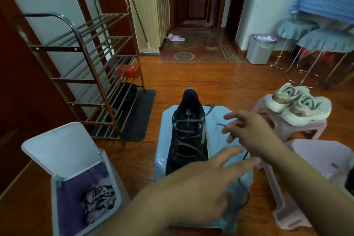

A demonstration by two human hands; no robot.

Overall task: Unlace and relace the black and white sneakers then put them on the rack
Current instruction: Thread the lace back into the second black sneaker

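My left hand (201, 184) hovers low over the near end of the pale blue stool (220, 119), fingers spread and nearly straight, gripping nothing; a dark lace (242, 186) runs just under my fingertips, but I cannot tell whether I touch it. My right hand (247, 130) reaches in from the right above the stool's far right side, fingers loosely fanned, and a thin strand of lace crosses between them; the blur keeps me from telling whether I pinch it or it merely passes by. The black sneaker (188, 130) stands upright on the stool, heel away from me, toe hidden behind my left hand, its grey-brown lace threaded through the eyelets with loose ends trailing off to the right. A cream pair of sneakers (298, 104) sits on a pink stool (306, 127) to my right. The metal shoe rack (92, 74) stands on the left by the wall, and an open-lidded bin (63, 159) sits near my left forearm.
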